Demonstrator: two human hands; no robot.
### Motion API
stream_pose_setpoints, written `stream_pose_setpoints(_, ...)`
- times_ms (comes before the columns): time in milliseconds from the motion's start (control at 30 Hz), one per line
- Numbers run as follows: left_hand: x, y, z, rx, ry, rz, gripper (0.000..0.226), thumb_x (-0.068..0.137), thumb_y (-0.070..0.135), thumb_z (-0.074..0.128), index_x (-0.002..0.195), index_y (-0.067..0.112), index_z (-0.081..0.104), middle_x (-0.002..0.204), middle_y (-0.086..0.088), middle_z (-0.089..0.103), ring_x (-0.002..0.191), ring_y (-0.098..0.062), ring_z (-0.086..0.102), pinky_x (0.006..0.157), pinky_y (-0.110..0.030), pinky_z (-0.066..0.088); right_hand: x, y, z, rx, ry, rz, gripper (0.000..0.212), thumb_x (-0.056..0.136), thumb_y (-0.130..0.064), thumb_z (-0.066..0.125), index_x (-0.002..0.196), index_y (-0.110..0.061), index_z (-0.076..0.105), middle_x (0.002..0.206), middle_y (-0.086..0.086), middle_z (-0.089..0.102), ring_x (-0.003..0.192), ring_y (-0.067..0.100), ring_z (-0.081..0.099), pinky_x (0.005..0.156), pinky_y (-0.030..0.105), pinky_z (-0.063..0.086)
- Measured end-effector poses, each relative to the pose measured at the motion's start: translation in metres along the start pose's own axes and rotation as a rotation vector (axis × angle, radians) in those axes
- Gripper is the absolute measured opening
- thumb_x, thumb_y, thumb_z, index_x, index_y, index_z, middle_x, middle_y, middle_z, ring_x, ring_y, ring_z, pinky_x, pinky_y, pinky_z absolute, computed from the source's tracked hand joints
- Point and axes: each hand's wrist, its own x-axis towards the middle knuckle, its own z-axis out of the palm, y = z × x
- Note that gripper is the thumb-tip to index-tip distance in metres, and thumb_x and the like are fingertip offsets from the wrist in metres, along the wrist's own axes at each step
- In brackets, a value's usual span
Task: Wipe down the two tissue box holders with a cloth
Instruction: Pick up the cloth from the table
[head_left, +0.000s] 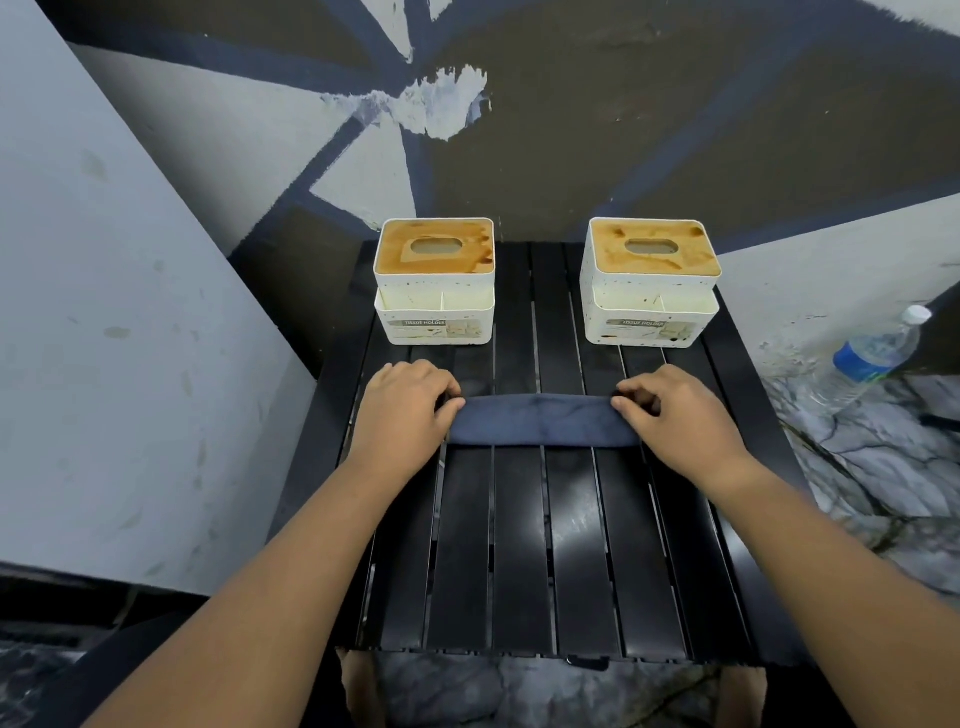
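Black slatted table (519, 545) in foreground, folded navy cloth (540, 421) flat across its middle, one end pinched by left hand (402, 410), other by right hand (680, 415), beyond, left tissue box holder (435, 283) and right tissue box holder (650, 283), stained, apart, at table's far edge against painted wall (675, 130), water bottle (878, 348) far right.

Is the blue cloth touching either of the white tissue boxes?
Apart. The head view shows bare table slats between the cloth and the left tissue box and right tissue box.
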Motion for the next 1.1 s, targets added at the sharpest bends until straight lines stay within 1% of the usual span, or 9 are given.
stream_pose_setpoints(133,0.001,-0.003,-0.011,-0.04,0.048,-0.037,0.006,0.095,0.032,0.079,0.097,0.028,0.075,0.096,0.01,0.069,0.089,-0.018,0.062,0.09,-0.039,0.051,-0.003,0.002,-0.007,-0.018,-0.075,-0.002,0.017,0.098,-0.038,0.073,0.111,-0.03,0.079,0.098,-0.013,0.057,0.099,0.013,0.058,0.088,0.036,0.053)
stream_pose_setpoints(267,-0.002,-0.01,-0.022,-0.046,0.045,-0.083,0.01,0.095,0.032,0.08,0.102,0.027,0.076,0.098,0.009,0.07,0.09,-0.017,0.064,0.086,-0.042,0.055,-0.005,0.004,-0.011,-0.056,-0.132,-0.013,0.008,0.096,-0.03,0.075,0.104,-0.028,0.074,0.098,-0.013,0.052,0.104,0.016,0.054,0.087,0.034,0.047)
stream_pose_setpoints(300,-0.004,-0.011,-0.024,-0.044,0.04,-0.091,0.011,0.095,0.032,0.081,0.103,0.026,0.076,0.099,0.008,0.07,0.091,-0.018,0.064,0.087,-0.042,0.055,-0.005,0.003,-0.01,-0.039,-0.133,-0.005,0.005,0.096,-0.027,0.076,0.1,-0.028,0.072,0.097,-0.013,0.053,0.104,0.017,0.055,0.088,0.033,0.046)
stream_pose_setpoints(433,-0.011,-0.015,-0.03,0.008,0.025,-0.094,0.011,0.094,0.03,0.081,0.103,0.026,0.077,0.102,0.007,0.072,0.091,-0.019,0.065,0.095,-0.045,0.054,-0.007,-0.001,-0.008,0.042,-0.111,0.01,0.014,0.096,-0.018,0.076,0.09,-0.028,0.069,0.097,-0.011,0.058,0.099,0.018,0.057,0.089,0.034,0.048)
stream_pose_setpoints(667,-0.025,-0.029,-0.038,0.097,-0.031,-0.076,0.014,0.094,0.03,0.081,0.107,0.026,0.077,0.109,0.004,0.072,0.099,-0.021,0.067,0.1,-0.048,0.053,-0.013,-0.017,-0.01,0.194,-0.049,0.087,0.015,0.098,-0.016,0.074,0.093,-0.029,0.071,0.085,-0.008,0.07,0.082,0.012,0.067,0.079,0.034,0.055)
stream_pose_setpoints(867,-0.039,-0.033,-0.041,0.086,-0.071,-0.071,0.017,0.097,0.034,0.078,0.112,0.026,0.077,0.114,0.004,0.071,0.104,-0.022,0.065,0.097,-0.042,0.053,-0.014,-0.039,-0.014,0.353,-0.007,0.112,0.017,0.096,-0.016,0.079,0.098,-0.032,0.075,0.085,-0.005,0.067,0.073,0.004,0.058,0.071,0.017,0.049)
stream_pose_setpoints(933,-0.042,-0.036,-0.043,0.085,-0.073,-0.083,0.019,0.098,0.037,0.077,0.114,0.027,0.076,0.116,0.005,0.071,0.107,-0.021,0.064,0.096,-0.042,0.053,-0.012,-0.053,-0.016,0.424,0.005,0.111,0.015,0.095,-0.016,0.081,0.098,-0.03,0.076,0.085,-0.003,0.067,0.075,0.009,0.06,0.068,0.027,0.057)
stream_pose_setpoints(1000,-0.044,-0.037,-0.044,0.077,-0.079,-0.091,0.02,0.099,0.038,0.075,0.116,0.027,0.076,0.118,0.006,0.07,0.11,-0.02,0.063,0.097,-0.041,0.053,-0.009,-0.069,-0.014,0.49,0.002,0.122,0.013,0.095,-0.017,0.082,0.097,-0.028,0.077,0.085,0.001,0.067,0.076,0.014,0.063,0.059,0.036,0.062)
stream_pose_setpoints(1100,-0.045,-0.037,-0.045,0.054,-0.1,-0.091,0.022,0.101,0.037,0.073,0.12,0.025,0.075,0.121,0.007,0.068,0.114,-0.019,0.06,0.097,-0.039,0.053,-0.003,-0.092,-0.003,0.574,-0.019,0.138,0.012,0.094,-0.016,0.082,0.098,-0.027,0.077,0.086,0.006,0.068,0.072,0.019,0.066,0.052,0.034,0.059)
